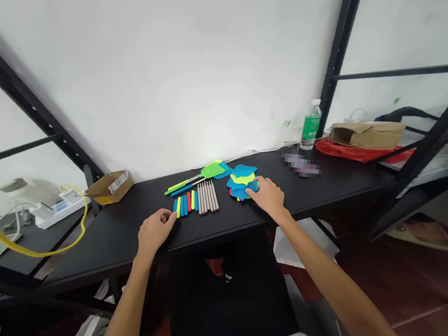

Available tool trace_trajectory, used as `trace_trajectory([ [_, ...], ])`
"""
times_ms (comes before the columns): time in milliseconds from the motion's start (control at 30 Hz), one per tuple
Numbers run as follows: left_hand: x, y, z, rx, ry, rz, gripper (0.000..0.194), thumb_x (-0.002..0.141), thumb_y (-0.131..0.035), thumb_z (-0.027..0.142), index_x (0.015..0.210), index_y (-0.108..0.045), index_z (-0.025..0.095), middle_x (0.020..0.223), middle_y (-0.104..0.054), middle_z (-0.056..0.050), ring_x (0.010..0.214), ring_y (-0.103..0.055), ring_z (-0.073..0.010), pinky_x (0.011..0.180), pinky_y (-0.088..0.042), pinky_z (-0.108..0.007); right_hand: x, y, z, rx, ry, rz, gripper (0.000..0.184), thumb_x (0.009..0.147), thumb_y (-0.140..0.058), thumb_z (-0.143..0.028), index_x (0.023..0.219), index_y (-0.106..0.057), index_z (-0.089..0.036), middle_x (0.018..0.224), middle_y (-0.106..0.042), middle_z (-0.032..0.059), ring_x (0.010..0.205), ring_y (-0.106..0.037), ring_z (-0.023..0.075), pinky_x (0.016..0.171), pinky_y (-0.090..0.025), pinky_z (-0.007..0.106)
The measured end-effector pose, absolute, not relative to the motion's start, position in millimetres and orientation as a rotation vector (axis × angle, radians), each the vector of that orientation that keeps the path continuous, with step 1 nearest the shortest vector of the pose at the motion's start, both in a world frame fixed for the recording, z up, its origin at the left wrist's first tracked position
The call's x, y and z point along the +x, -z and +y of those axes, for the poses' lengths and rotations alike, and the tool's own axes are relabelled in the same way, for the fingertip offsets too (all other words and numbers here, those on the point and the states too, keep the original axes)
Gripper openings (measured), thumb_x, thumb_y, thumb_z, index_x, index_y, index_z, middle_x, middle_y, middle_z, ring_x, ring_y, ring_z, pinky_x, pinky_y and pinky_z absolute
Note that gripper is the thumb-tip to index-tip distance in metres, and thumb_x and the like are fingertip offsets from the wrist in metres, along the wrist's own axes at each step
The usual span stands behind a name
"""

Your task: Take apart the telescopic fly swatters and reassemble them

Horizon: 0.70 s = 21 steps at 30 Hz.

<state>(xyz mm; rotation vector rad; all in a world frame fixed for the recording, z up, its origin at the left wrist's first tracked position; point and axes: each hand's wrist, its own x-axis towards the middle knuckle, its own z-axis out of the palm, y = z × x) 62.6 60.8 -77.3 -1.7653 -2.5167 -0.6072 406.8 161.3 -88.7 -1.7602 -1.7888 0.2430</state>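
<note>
Reaching the left end of the row of coloured handles (188, 202), the left hand (155, 231) has curled fingers; its grip's hold is unclear. Steel rods (207, 198) lie right of them, pointing near to far. Farther right on the desk (122, 235), the right hand (269, 196) touches stacked swatter heads (242, 180), pinch uncertain.
</note>
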Motion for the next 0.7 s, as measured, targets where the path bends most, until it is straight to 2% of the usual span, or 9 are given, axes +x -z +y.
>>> trace_trajectory([
  [167,63.9,76.7,59.3,-1.745,0.63,-2.544,0.035,0.086,-0.051,0.057,0.087,-0.069,0.027,0.075,-0.066,-0.004,0.075,-0.062,-0.0254,0.058,-0.033,-0.029,406.5,86.6,160.5,-1.673,-0.227,-1.772,0.036,0.088,-0.058,-0.037,0.12,-0.064,-0.023,0.11,-0.065,0.0098,0.089,-0.065,0.026,0.069,-0.042,0.032],
  [300,62.5,78.5,59.2,-1.754,0.643,-2.533,0.034,0.086,-0.05,0.055,0.087,-0.068,0.027,0.073,-0.066,-0.003,0.074,-0.061,-0.0248,0.057,-0.032,-0.028,391.3,81.3,146.8,-1.427,-0.172,-1.821,0.027,0.093,-0.05,-0.029,0.111,-0.069,-0.023,0.106,-0.067,0.0065,0.09,-0.064,0.022,0.071,-0.043,0.03],
  [400,61.2,79.1,58.9,-1.765,0.637,-2.529,0.032,0.087,-0.049,0.054,0.088,-0.067,0.027,0.074,-0.066,-0.003,0.076,-0.061,-0.025,0.057,-0.031,-0.028,370.6,81.7,129.4,-1.18,-0.162,-2.015,0.028,0.095,-0.047,-0.029,0.11,-0.071,-0.024,0.109,-0.068,0.0055,0.094,-0.063,0.0209,0.076,-0.045,0.03],
  [533,61.0,78.7,58.2,-1.777,0.624,-2.527,0.03,0.087,-0.049,0.052,0.087,-0.066,0.027,0.074,-0.065,-0.003,0.077,-0.062,-0.0249,0.057,-0.032,-0.028,351.5,88.7,113.2,-0.922,-0.05,-2.309,0.033,0.097,-0.049,-0.034,0.12,-0.07,-0.024,0.121,-0.065,0.0079,0.107,-0.056,0.0251,0.085,-0.046,0.034],
  [700,62.9,77.6,56.7,-1.76,0.651,-2.534,0.028,0.086,-0.05,0.05,0.092,-0.064,0.026,0.075,-0.066,-0.002,0.077,-0.063,-0.0244,0.057,-0.034,-0.028,352.7,92.9,113.2,-0.939,-0.057,-2.383,0.031,0.1,-0.046,-0.034,0.112,-0.073,-0.021,0.111,-0.068,0.0085,0.099,-0.057,0.0233,0.087,-0.046,0.035],
])
